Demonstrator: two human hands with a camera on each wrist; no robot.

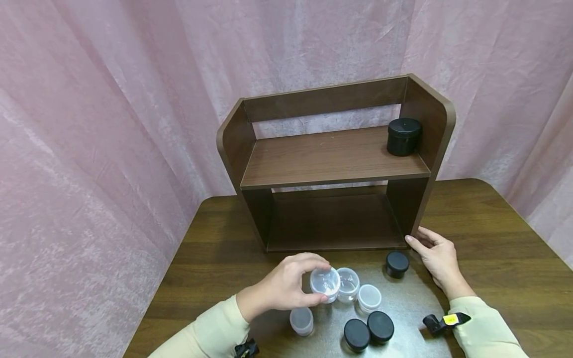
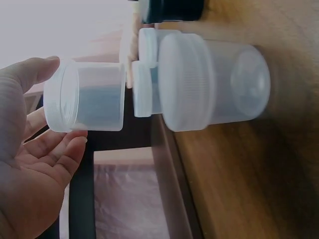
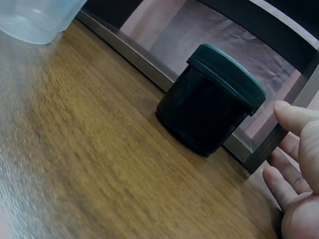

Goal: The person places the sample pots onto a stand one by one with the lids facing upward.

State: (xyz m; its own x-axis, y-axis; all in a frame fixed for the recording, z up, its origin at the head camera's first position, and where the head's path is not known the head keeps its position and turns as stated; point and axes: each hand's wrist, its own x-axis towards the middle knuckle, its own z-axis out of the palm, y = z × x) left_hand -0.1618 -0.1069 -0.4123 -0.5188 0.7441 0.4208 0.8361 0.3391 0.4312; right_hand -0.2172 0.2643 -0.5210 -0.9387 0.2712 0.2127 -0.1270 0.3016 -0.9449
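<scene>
My left hand (image 1: 291, 283) grips a clear plastic jar (image 1: 325, 284) by its lid, thumb on one side and fingers on the other. In the left wrist view the jar (image 2: 99, 97) hangs above the tabletop. At the lower front right corner of a brown two-tier shelf (image 1: 335, 156), my right hand (image 1: 436, 258) holds the side panel's edge between thumb and fingers. A small black lidded jar (image 1: 397, 264) stands on the table just left of that hand; the right wrist view shows this black jar (image 3: 209, 99) close up.
Two more clear jars, one translucent-lidded jar (image 1: 369, 298) and one wider jar (image 1: 349, 286), stand beside the held one. Another clear jar (image 1: 302, 321) is nearer the front. Two black jars (image 1: 380, 327) touch at the table's front. One black jar (image 1: 404, 136) sits on the upper shelf, right side.
</scene>
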